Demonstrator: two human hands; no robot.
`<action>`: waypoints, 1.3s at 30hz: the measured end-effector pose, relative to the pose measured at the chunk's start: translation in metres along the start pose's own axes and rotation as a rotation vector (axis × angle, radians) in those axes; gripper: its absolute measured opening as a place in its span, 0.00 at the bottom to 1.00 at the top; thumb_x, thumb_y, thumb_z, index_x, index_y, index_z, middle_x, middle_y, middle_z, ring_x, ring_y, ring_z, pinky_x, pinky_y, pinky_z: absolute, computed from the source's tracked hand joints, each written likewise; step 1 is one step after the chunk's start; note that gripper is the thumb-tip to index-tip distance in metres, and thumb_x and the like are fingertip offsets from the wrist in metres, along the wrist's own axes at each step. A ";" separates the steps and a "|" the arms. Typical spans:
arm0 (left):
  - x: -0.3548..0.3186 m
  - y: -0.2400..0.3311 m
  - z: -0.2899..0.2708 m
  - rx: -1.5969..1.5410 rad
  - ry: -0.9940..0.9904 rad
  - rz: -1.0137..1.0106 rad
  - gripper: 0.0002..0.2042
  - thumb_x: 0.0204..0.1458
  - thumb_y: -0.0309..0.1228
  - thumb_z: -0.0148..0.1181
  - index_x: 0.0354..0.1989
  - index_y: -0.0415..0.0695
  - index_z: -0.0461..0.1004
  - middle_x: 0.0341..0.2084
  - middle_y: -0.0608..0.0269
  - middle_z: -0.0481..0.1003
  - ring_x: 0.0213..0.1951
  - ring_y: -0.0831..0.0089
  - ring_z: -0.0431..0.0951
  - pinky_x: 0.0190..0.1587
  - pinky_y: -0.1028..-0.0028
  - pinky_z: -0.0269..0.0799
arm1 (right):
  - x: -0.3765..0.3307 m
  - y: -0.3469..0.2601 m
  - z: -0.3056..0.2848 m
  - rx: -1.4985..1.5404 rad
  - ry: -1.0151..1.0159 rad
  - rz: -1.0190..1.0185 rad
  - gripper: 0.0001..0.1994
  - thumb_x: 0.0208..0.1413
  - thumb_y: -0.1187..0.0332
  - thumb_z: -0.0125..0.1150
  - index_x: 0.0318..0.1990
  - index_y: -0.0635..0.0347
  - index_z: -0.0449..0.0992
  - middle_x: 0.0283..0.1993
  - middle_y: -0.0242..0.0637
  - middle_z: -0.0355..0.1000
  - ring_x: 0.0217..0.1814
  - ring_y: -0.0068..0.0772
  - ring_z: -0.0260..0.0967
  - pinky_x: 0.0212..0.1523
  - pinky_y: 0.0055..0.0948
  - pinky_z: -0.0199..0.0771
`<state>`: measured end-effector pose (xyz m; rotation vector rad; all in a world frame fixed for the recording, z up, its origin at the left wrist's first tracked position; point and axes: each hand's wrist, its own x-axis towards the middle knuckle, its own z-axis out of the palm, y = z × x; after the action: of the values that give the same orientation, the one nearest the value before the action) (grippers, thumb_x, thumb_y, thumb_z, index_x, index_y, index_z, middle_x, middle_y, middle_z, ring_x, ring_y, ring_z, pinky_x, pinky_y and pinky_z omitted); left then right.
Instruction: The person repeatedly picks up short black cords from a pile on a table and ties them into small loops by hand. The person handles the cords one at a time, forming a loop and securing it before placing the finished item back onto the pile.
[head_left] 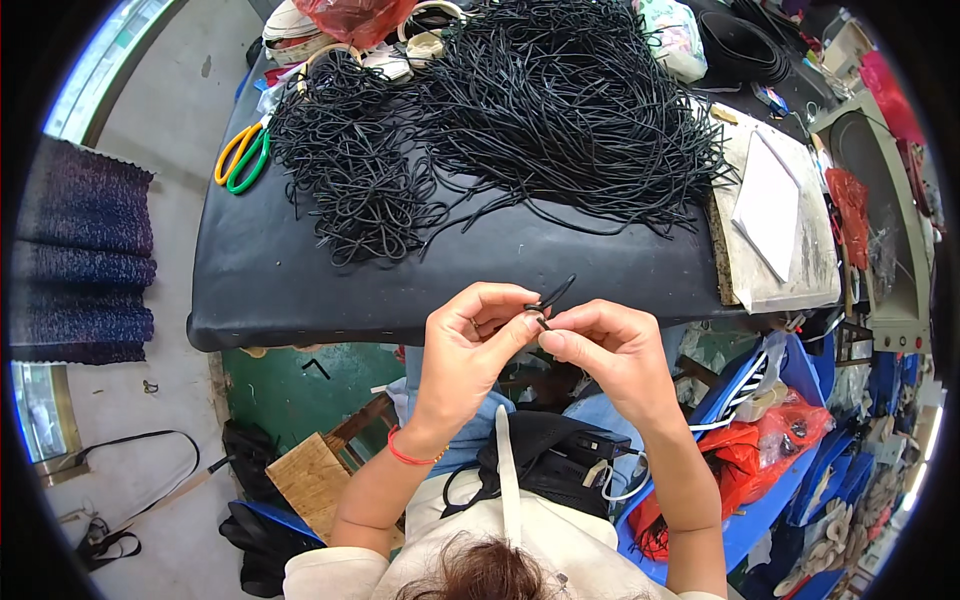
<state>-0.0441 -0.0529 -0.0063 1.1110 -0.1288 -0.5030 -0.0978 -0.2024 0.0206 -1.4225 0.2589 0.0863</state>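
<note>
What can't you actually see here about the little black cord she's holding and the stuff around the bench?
Head view only:
- Black cord piece: its lower part is hidden between the fingertips of the left hand and right hand; whether it is knotted is too small to tell.
- Scissors: blades covered by the cord pile.
- Bench's right end: smeared by the fisheye rim.

Scissors [241,156] lie left of the cord heap [500,110] on the table [300,290].

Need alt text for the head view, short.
Seen from above, a person's left hand and right hand pinch a short black cord between the fingertips, at the near edge of a black table. Behind lies a big pile of black cords, with yellow-and-green scissors at its left.
</note>
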 end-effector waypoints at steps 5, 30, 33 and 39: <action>-0.002 -0.004 0.000 0.060 0.013 0.051 0.07 0.48 0.18 0.56 0.37 0.34 0.72 0.33 0.60 0.75 0.36 0.77 0.75 0.42 0.79 0.72 | 0.006 -0.002 -0.001 0.090 0.015 0.113 0.06 0.47 0.73 0.64 0.31 0.65 0.74 0.28 0.33 0.73 0.30 0.15 0.67 0.32 0.15 0.68; -0.010 -0.004 0.011 0.192 -0.127 -0.126 0.08 0.48 0.24 0.60 0.35 0.35 0.71 0.26 0.64 0.76 0.30 0.83 0.74 0.33 0.82 0.70 | 0.006 0.018 0.005 0.102 0.207 0.038 0.11 0.56 0.64 0.55 0.28 0.62 0.69 0.22 0.24 0.64 0.24 0.10 0.57 0.25 0.15 0.59; -0.006 0.001 0.004 0.259 -0.204 -0.176 0.07 0.49 0.25 0.59 0.33 0.36 0.72 0.26 0.64 0.76 0.28 0.85 0.73 0.31 0.83 0.69 | 0.005 0.016 0.001 -0.051 0.146 -0.037 0.13 0.57 0.64 0.53 0.25 0.62 0.68 0.21 0.22 0.62 0.23 0.10 0.53 0.23 0.14 0.54; -0.008 0.001 0.001 0.231 -0.289 -0.207 0.07 0.51 0.27 0.58 0.32 0.36 0.72 0.22 0.68 0.73 0.25 0.87 0.69 0.28 0.84 0.66 | 0.001 0.018 0.002 -0.132 0.151 -0.080 0.12 0.57 0.65 0.54 0.25 0.62 0.68 0.19 0.22 0.60 0.22 0.10 0.51 0.21 0.15 0.52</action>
<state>-0.0513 -0.0501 -0.0038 1.2795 -0.3329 -0.8501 -0.1003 -0.1981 0.0029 -1.5717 0.3249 -0.0711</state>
